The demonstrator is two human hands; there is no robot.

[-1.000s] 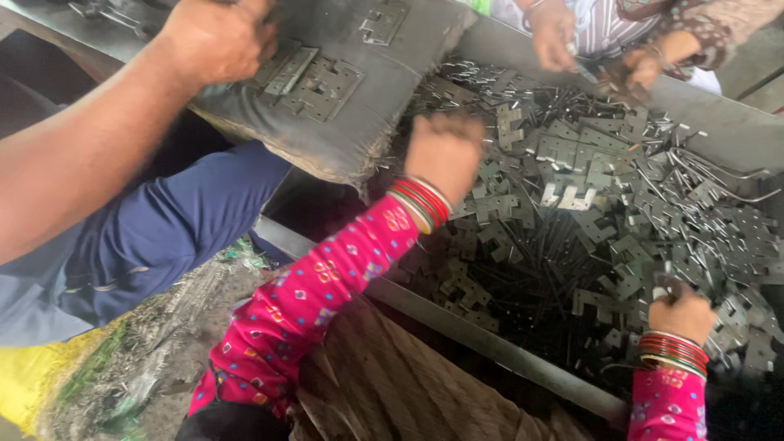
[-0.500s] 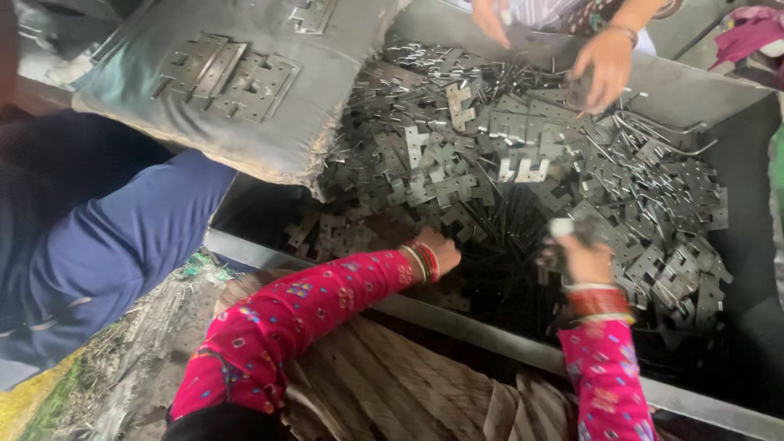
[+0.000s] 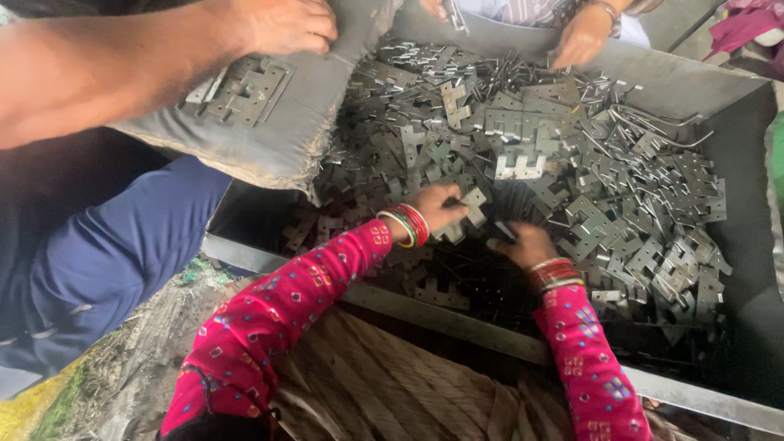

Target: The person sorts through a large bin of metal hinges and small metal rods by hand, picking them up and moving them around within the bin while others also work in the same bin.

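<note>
Left hand (image 3: 437, 208) fingers closed on a flat notched metal plate (image 3: 472, 204) near the metal bin's (image 3: 678, 82) near edge, right hand (image 3: 527, 243) fingers curled into the plate pile (image 3: 572, 163), grip unclear, co-worker's sack (image 3: 278, 122) over left edge

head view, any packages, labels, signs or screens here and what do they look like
No labels, signs or screens show.
Grey sack: upper left over the bin edge, soft and dusty, gripped by another person's hand, a few metal plates lying on it.
Woven sack: bottom centre under the person's arms, brown and ribbed.
</note>
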